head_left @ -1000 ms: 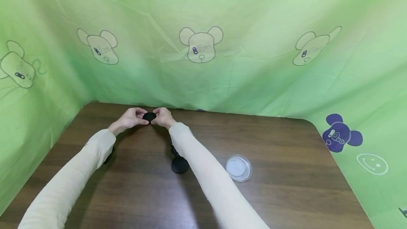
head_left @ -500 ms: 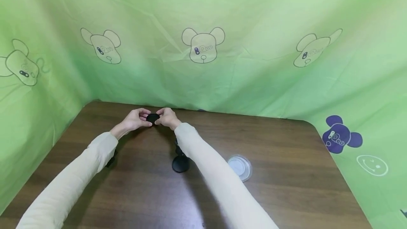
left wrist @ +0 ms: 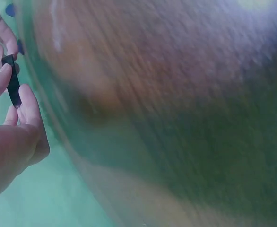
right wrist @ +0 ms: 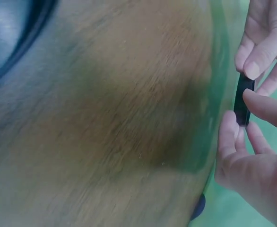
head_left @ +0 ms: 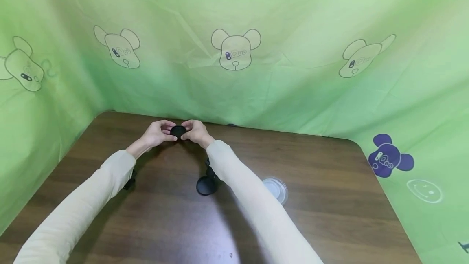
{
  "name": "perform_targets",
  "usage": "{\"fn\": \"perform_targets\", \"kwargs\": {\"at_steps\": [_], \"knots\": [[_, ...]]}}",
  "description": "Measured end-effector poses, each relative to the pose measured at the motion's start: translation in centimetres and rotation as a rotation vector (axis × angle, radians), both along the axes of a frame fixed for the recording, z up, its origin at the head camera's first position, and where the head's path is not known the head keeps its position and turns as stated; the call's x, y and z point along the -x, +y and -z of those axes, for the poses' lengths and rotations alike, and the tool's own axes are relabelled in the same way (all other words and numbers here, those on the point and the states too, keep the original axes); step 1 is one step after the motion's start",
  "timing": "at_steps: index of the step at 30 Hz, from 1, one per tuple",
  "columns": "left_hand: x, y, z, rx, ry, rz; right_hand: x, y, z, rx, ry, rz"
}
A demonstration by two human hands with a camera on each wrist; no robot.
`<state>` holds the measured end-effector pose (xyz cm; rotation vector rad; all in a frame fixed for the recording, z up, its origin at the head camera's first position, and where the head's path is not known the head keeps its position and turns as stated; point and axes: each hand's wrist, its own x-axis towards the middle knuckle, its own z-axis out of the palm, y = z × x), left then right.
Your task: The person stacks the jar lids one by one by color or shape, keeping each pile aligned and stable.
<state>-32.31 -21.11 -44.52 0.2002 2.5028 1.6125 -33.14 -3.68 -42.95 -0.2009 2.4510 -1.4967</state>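
Observation:
A thin black disc (head_left: 178, 131) is held up near the table's far edge, between both hands. My left hand (head_left: 155, 133) pinches its left rim with thumb and fingers. On the opposite rim, the fingers and thumb of my right hand (head_left: 198, 132) grip it too. Both wrist views catch the disc edge-on, as a narrow black strip (left wrist: 12, 82) in the left one and a short dark bar (right wrist: 244, 99) in the right one. Closer to me, a round black piece (head_left: 206, 185) with a raised rim lies on the table, left of the right sleeve.
A clear round dish (head_left: 278, 190), whitish inside, sits to the right of the right forearm, which partly covers it. The wooden table (head_left: 329, 182) ends at a green cloth (head_left: 286, 101) with printed bear heads, close behind my hands.
Both hands have shifted slightly to the right with the black disc between them. The disc now shows more of its face. The head view has moved a little; the dish has stayed put.

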Motion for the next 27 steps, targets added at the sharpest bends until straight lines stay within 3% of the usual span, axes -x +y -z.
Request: {"fn": "perform_targets", "kwargs": {"at_steps": [11, 27], "knots": [[-1.2, 1.3, -1.6, -0.003, 0.008, 0.02, -1.5, 1.7, -1.3, 0.025, 0.054, 0.002], [-2.7, 2.9, -2.5, -0.068, -0.008, 0.04, -3.6, 3.4, -1.9, 0.038, 0.101, 0.034]]}}
